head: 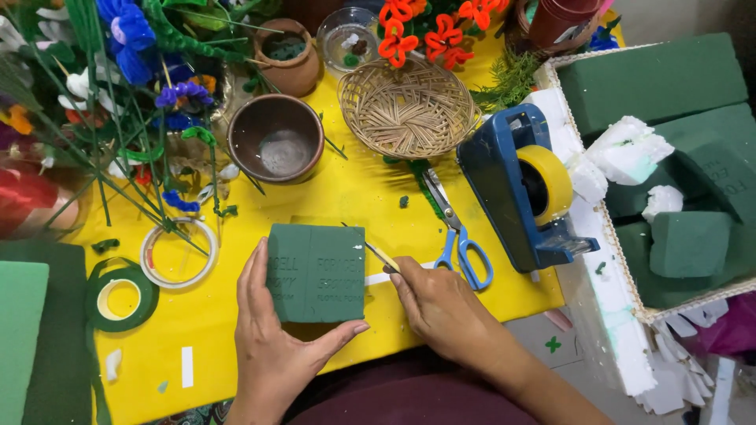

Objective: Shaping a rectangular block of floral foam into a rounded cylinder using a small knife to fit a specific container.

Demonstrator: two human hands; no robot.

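Green foam block (316, 272) | left hand (272, 338) fingers cupping it | right hand (441, 303) fingers gripping thin knife (376, 250) at block's edge

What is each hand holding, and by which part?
Left hand grips the green foam block by its left and bottom edges. Right hand holds a thin knife by its handle end.
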